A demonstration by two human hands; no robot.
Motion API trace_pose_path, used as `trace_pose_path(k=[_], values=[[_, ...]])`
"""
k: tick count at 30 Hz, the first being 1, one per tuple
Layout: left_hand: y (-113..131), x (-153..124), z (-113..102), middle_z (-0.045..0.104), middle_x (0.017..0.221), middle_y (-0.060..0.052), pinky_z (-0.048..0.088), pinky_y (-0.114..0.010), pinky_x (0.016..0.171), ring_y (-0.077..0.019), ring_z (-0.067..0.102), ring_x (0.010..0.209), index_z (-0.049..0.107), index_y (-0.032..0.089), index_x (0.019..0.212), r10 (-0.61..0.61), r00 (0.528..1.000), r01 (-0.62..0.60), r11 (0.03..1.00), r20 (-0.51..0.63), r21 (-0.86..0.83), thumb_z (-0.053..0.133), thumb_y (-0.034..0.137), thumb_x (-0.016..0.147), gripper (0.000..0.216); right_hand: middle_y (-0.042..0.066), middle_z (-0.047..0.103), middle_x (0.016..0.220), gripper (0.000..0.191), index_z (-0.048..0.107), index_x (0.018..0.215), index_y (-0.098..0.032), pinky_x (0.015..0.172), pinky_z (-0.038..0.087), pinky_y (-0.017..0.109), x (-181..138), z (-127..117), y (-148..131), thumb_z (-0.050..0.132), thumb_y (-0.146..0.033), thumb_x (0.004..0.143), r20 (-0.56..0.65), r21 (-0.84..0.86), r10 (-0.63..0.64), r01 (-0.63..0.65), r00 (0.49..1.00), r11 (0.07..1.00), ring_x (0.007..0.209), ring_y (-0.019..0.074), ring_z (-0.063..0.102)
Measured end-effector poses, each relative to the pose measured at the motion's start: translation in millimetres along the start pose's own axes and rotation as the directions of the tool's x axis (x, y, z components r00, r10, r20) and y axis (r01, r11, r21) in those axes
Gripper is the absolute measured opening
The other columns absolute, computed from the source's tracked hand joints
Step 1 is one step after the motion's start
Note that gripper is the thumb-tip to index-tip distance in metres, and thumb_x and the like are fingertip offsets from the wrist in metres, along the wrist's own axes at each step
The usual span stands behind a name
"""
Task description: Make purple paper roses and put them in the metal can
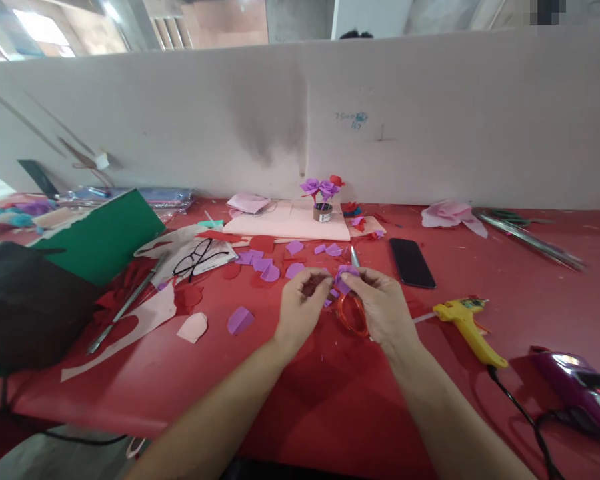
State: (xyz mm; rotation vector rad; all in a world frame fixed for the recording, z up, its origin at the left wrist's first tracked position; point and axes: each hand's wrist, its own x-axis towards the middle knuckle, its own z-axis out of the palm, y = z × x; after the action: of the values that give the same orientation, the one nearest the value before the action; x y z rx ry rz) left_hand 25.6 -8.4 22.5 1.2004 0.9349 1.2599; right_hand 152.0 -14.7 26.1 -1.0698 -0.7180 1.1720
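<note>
My right hand (384, 303) pinches a small folded piece of purple paper (345, 277) between thumb and fingers. Close beside it, my left hand (303, 303) has its thumb and fingertips pressed together; whatever they may hold is too small to make out. Just under my right hand lie scissors with orange handles (351, 319), their tip pointing away from me and the middle hidden by my fingers. Loose purple paper petals (267, 270) are scattered beyond my left hand, and one purple petal (241, 321) lies nearer me to the left.
A small pot of purple paper flowers (323, 212) stands near the white partition (180, 127). To the right are a black phone (413, 263), a yellow glue gun (467, 327) with its cord and a purple device (577, 390). Glasses (199, 259), paper scraps and a green board (113, 233) lie left.
</note>
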Motion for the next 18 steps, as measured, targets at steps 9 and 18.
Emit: trace_pose_path(k=[9, 18], values=[[6, 10, -10, 0.063, 0.063, -0.001, 0.045, -0.023, 0.063, -0.0076, 0.054, 0.055, 0.068, 0.013, 0.071, -0.255, 0.953, 0.275, 0.954, 0.161, -0.121, 0.072, 0.030, 0.066, 0.018, 0.002, 0.073, 0.077, 0.022, 0.075, 0.075, -0.020, 0.075, 0.051, 0.032, -1, -1, -3, 0.081, -0.028, 0.055, 0.051, -0.034, 0.038, -0.036, 0.998, 0.999, 0.070, 0.0153, 0.065], [7, 11, -12, 0.063, 0.063, 0.000, 0.045, -0.023, 0.064, -0.0096, 0.056, 0.060, 0.067, 0.014, 0.070, -0.146, 0.975, 0.136, 0.988, 0.168, 0.066, 0.065, 0.020, 0.066, 0.009, 0.002, 0.073, 0.075, 0.019, 0.075, 0.075, -0.020, 0.071, 0.049, 0.029, -1, -1, -4, 0.079, -0.027, 0.057, 0.068, -0.099, 0.048, -0.041, 0.997, 0.994, 0.067, 0.0139, 0.063]])
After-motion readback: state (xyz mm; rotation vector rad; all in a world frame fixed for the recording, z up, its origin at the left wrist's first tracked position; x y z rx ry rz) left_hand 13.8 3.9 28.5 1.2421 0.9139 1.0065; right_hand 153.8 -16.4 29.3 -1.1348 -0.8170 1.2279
